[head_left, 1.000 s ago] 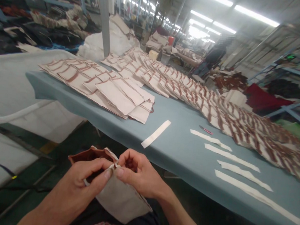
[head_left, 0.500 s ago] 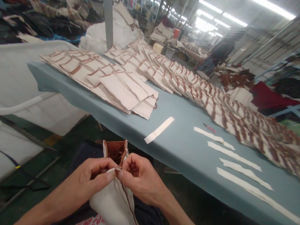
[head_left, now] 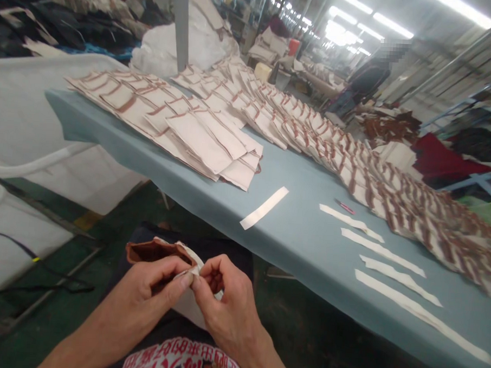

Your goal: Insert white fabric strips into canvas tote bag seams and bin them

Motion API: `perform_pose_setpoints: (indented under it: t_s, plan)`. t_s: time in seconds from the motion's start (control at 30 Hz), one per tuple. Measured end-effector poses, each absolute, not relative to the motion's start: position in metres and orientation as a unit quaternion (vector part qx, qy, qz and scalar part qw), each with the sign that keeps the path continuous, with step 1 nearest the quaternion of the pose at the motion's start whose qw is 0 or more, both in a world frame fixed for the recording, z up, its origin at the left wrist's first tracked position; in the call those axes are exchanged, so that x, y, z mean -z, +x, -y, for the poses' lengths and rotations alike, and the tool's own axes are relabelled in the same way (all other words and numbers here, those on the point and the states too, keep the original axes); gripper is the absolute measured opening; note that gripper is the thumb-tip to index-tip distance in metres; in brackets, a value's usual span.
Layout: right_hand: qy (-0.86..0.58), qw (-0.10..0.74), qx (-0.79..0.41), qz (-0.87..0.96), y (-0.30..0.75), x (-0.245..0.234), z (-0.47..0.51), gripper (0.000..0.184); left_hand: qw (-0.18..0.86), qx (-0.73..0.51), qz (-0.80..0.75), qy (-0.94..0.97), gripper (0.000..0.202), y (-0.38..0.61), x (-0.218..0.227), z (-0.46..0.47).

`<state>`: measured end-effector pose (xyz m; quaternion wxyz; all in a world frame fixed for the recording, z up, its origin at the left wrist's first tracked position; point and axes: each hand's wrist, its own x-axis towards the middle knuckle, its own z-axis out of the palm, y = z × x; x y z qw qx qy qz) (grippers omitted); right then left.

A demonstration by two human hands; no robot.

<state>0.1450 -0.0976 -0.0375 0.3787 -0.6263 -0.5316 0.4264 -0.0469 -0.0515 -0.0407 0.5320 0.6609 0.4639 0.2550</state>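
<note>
Over my lap I hold a sewn cream fabric piece (head_left: pixel 189 310) whose open end shows a brown lining (head_left: pixel 151 251). My left hand (head_left: pixel 153 286) is closed, thumb and fingers pinching the cream edge. Right beside it, my right hand (head_left: pixel 230 300) pinches the same edge, so the fingertips of both hands nearly meet. Much of the piece is hidden behind my hands. On the blue-green table in front lies a short cream strip (head_left: pixel 264 208), apart from my hands.
The table (head_left: pixel 303 251) bears overlapping stacks of cream pieces with brown edges (head_left: pixel 207 139). Several cream strips (head_left: pixel 383 252) and a small pink-handled tool (head_left: pixel 345 207) lie at its right. A white cart (head_left: pixel 67 171) stands left. A person (head_left: pixel 366 81) is in the background.
The fabric piece has turned in my hands: its brown-lined opening has swung left and lower, and its cream body no longer hangs long over my lap. Both hands still pinch the edge.
</note>
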Motion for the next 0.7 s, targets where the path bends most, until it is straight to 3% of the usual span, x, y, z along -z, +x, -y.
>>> perform_pose_setpoints:
  t_s: [0.13,0.23,0.47,0.7]
  plan:
    - [-0.634,0.379,-0.445,0.507,0.136,0.052,0.103,0.033,0.476,-0.28,-0.503,0.665,0.05,-0.04,0.051,0.059]
    - [-0.642,0.373,-0.459,0.488,0.13,0.059,0.105,0.04,0.513,-0.294,-0.514,0.621,0.055,-0.036,0.052,0.058]
    - [-0.607,0.401,-0.532,0.434,0.125,0.065,0.115,0.021,0.679,-0.29,-0.522,0.427,0.079,-0.031,0.058,0.064]
    - [-0.601,0.445,-0.534,0.395,0.14,0.071,0.142,0.014,0.662,-0.276,-0.516,0.468,0.079,-0.032,0.06,0.068]
